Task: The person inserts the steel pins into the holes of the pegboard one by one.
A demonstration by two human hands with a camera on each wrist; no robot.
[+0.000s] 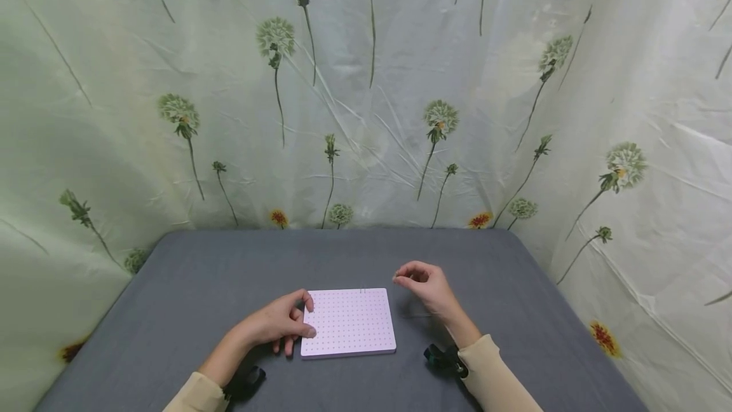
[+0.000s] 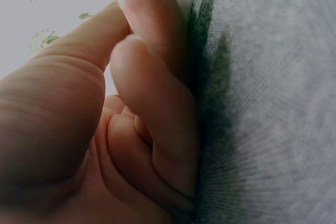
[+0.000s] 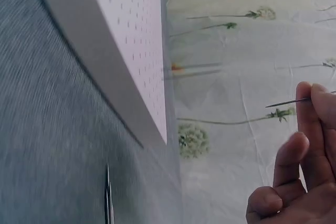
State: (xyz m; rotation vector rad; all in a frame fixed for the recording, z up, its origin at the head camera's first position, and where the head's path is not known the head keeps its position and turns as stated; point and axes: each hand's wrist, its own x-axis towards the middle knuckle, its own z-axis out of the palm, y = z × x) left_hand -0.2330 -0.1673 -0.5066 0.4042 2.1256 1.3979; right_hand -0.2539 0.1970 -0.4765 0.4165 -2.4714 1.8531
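Observation:
A pale pegboard (image 1: 350, 323) with a grid of small holes lies flat on the table. Two thin needles (image 3: 198, 71) stand upright near its far edge. My left hand (image 1: 280, 323) grips the board's left edge, thumb and index finger over its top; the wrist view shows that hand's curled fingers (image 2: 152, 93) close to the cloth. To the right of the board, my right hand (image 1: 426, 285) is raised and pinches a thin needle (image 3: 287, 103) between thumb and index finger. Its pointed end sticks out past the fingertips.
More needles (image 3: 108, 198) lie on the grey cloth-covered table (image 1: 274, 259), right of the board and under my right hand. A pale curtain (image 1: 366, 113) printed with dandelions hangs behind and along both sides. Dark wrist straps (image 1: 446, 361) sit at the sleeves.

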